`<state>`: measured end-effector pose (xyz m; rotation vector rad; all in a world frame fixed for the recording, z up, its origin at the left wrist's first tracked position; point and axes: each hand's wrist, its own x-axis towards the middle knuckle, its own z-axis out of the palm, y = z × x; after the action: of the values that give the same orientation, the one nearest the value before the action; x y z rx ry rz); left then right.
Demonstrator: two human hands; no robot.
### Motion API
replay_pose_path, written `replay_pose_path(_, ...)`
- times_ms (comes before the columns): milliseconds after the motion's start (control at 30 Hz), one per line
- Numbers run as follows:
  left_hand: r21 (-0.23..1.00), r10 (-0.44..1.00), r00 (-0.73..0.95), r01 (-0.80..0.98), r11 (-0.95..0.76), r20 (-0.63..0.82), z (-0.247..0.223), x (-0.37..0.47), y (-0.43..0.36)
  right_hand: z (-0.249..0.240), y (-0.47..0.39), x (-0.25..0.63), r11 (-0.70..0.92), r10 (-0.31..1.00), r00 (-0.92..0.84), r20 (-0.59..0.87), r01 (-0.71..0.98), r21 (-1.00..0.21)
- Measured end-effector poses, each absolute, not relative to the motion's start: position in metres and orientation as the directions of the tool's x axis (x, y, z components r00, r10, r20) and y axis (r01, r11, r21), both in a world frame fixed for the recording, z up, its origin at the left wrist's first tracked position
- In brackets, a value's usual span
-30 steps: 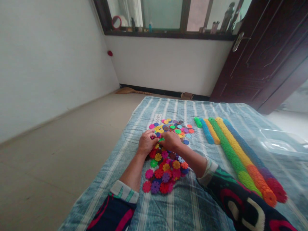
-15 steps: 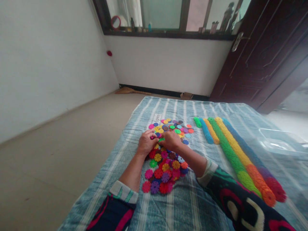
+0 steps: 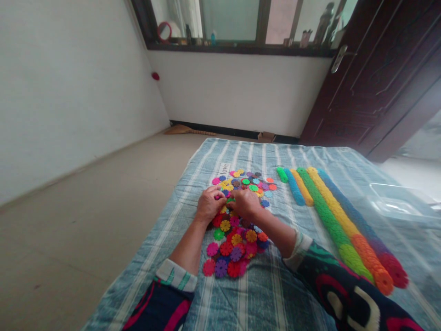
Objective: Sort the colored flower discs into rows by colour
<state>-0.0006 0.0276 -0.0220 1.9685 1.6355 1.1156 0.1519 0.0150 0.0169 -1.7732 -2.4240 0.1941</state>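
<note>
A pile of notched plastic discs (image 3: pixel 236 253) in many colours lies on the cloth in front of me, and both my hands are over its upper part. My left hand (image 3: pixel 208 204) is closed, thumb and fingers bent together at the left side of the pile; what its fingertips hold is too small to make out. Facing it from the right, my right hand (image 3: pixel 245 203) is closed in a pinch on a green disc (image 3: pixel 230 200), partly hidden by the fingers. The fingertips of the two hands are close together.
Rows of discs stacked by colour lie to the right, among them a long green row (image 3: pixel 319 209) and a short green one (image 3: pixel 282 174). Beyond them is a clear plastic box (image 3: pixel 399 207). A striped cloth (image 3: pixel 255 303) covers the surface. A door (image 3: pixel 375 78) stands behind.
Both hands stay at nearly the same spot over the pile, with the green disc still between the fingertips. The view has shifted very slightly.
</note>
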Motion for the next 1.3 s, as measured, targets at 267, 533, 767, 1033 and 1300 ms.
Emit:
replay_pose_path(267, 0.703, 0.941, 0.021, 0.659, -0.267, 0.338, -0.023, -0.001, 0.029, 0.017, 0.010, 0.151, 0.322, 0.947, -0.320, 0.031, 0.940, -0.110)
replay_pose_path(533, 0.693, 0.937, 0.024, 0.667, -0.275, 0.349, -0.025, -0.001, 0.030, 0.013, 0.008, 0.150, 0.309, 0.951, -0.307, 0.040, 0.943, -0.122)
replay_pose_path(767, 0.705, 0.942, 0.017, 0.659, -0.262, 0.335, -0.024, 0.000, 0.029, 0.014, 0.011, 0.154, 0.264, 0.964, -0.260, 0.055, 0.917, -0.299)
replay_pose_path(1033, 0.699, 0.940, 0.024, 0.663, -0.269, 0.340, -0.023, -0.003, 0.032, 0.022, 0.019, 0.162, 0.311, 0.944, -0.319, 0.086, 0.770, -0.557)
replay_pose_path(1300, 0.684, 0.942, 0.006, 0.685, -0.249, 0.337, -0.021, -0.002, 0.034, 0.042, 0.063, 0.246, 0.161, 0.986, -0.129, 0.105, 0.903, -0.398)
